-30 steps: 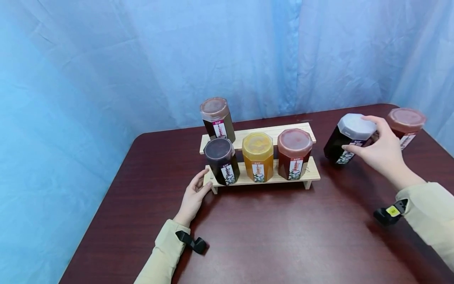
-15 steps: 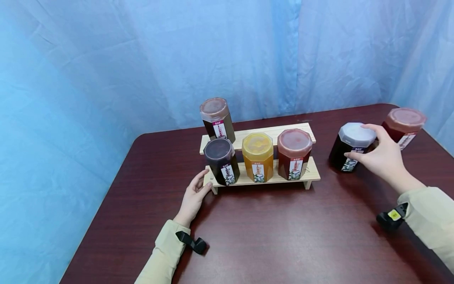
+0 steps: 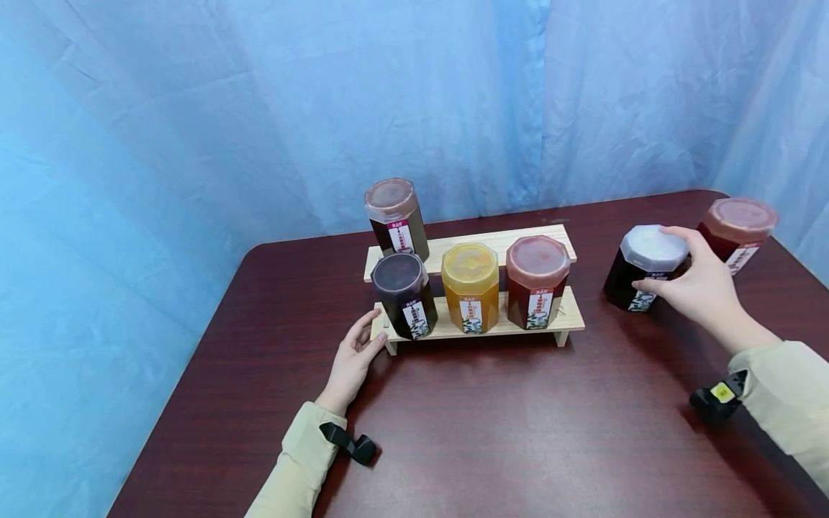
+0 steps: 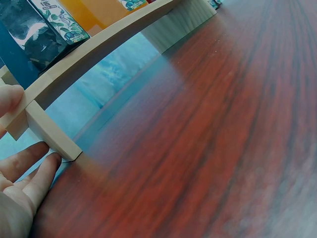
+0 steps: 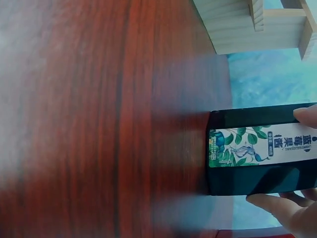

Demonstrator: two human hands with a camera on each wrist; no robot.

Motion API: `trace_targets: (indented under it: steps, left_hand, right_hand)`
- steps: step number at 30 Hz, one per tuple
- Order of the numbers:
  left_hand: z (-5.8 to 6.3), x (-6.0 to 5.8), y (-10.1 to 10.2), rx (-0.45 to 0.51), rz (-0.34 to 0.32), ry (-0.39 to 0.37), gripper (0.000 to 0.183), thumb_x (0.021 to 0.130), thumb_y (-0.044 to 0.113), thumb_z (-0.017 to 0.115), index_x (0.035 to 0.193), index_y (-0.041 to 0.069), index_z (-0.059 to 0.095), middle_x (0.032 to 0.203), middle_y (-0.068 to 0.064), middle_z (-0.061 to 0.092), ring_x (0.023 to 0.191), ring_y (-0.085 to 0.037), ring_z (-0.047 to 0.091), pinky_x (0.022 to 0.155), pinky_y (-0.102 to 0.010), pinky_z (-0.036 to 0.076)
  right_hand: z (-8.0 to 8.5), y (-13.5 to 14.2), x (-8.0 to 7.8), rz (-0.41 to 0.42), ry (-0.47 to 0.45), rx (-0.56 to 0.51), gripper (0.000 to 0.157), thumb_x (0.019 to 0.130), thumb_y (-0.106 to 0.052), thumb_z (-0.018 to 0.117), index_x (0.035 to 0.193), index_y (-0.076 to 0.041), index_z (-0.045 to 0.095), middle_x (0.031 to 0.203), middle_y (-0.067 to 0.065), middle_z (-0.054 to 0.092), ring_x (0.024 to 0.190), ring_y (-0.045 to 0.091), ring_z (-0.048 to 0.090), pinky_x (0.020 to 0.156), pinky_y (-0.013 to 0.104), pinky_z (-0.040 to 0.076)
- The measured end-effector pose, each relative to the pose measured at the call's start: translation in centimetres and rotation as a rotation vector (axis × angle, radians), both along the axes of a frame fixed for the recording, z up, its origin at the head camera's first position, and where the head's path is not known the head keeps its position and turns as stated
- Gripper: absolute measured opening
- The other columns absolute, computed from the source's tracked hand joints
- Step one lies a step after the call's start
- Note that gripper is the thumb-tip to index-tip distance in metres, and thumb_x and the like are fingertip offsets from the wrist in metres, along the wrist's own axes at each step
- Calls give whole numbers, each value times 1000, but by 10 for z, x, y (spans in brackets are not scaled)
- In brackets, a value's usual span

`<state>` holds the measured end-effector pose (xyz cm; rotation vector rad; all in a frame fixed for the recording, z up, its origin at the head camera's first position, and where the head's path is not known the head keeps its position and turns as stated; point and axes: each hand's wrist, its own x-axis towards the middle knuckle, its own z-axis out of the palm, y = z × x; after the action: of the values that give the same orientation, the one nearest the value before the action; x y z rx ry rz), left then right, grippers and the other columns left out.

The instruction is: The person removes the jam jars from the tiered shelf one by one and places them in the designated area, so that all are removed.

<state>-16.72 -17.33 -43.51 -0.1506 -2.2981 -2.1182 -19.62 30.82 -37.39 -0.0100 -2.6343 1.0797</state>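
At the right of the head view my right hand grips a dark jar with a whitish lid, thumb and fingers on opposite sides. The jar stands upright on the table; its label shows in the right wrist view. My left hand holds the left end of a two-step wooden rack. Its thumb lies at the board's edge, other fingers by the leg. On the lower step stand a dark purple jar, a yellow jar and a red jar. A brown-lidded jar stands on the upper step's left.
Another red jar stands just behind and right of my right hand, partly hidden by it. The dark red-brown table reaches back to a blue curtain. The bare right part of the upper step shows behind the front jars.
My right hand has lowered the dark jar, which was tilted a second ago, and it now stands upright, slightly nearer and further right. The left hand and rack have stayed put.
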Motion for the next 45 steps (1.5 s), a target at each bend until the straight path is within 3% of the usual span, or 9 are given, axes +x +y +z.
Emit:
trace_targets:
  steps: [4,7,11,14,21,26,35,45]
  left_hand:
    - [-1,0,-1,5,6,0,48,93,3,56,140,4,42,137,-22,49,104,2,56,89,-16,44]
    - [-2,-1,-1,11,11,-2,48,93,3,56,140,4,43,134,-23,50,102,2,56,89,-16,44]
    - [-2,0,-1,12,13,-5,48,93,3,56,139,4,43,133,-24,52,101,1,57,89,-16,44]
    - [-2,-1,-1,17,12,-7,48,93,2,56,140,4,43,134,-23,50,102,1,57,89,-15,44]
    - [-1,-2,-1,16,3,-2,49,93,4,56,140,4,42,139,-21,47,106,2,55,90,-15,43]
    - [-1,-1,0,18,-1,-2,49,93,3,56,140,3,42,137,-23,48,104,2,56,89,-15,44]
    - [-1,-2,0,15,-5,9,48,94,3,55,140,1,41,138,-24,47,104,2,55,89,-15,44]
    - [-1,-1,0,28,-6,-17,48,94,4,55,140,4,42,134,-25,51,101,0,58,88,-15,44]
  right_hand:
    - [2,2,-2,34,-14,17,83,78,-18,77,144,-5,29,130,32,41,106,45,43,67,18,32]
    - [3,4,-3,62,-8,35,84,78,-18,77,144,-3,28,130,32,40,103,45,44,65,12,32]
    - [4,6,-5,76,8,68,85,75,-17,79,143,0,31,125,31,43,91,32,49,60,5,28]
    - [3,7,-6,66,25,110,85,74,-17,80,142,1,33,117,30,47,85,28,46,60,11,30]
    - [5,5,-6,39,30,163,85,74,-17,79,142,1,33,100,29,47,91,41,40,65,42,33]
    - [6,5,-6,20,50,194,85,73,-16,80,143,1,34,101,30,51,85,39,46,62,40,35]
    - [7,4,-7,-25,23,204,84,80,-19,74,148,-5,27,122,38,47,101,50,47,77,64,36]
    - [6,9,-13,-45,9,228,84,81,-26,73,149,-8,26,123,39,47,102,54,47,77,67,34]
